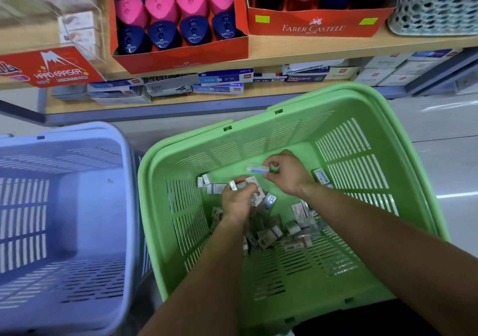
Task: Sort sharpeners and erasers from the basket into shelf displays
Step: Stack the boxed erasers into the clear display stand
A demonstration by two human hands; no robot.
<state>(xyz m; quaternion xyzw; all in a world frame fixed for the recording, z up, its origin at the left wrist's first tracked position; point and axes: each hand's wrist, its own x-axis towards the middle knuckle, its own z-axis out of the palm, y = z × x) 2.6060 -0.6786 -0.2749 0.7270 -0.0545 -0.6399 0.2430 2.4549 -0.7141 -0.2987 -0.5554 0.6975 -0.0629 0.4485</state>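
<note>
View from above into a green basket [310, 101] on the floor before a shop shelf. Loose erasers [271, 232] in small wrappers lie on its bottom. The left hand [238, 202] grips several gathered erasers [254, 183], fingers curled around them. The right hand [287, 175] pinches one white-and-blue eraser [257, 169] just above the pile, beside the left hand. This looks like the collecting step. The next move likely calls for lifting the handful to the clear eraser display [77, 28] on the shelf, left of the red sharpener box [181, 60]
</note>
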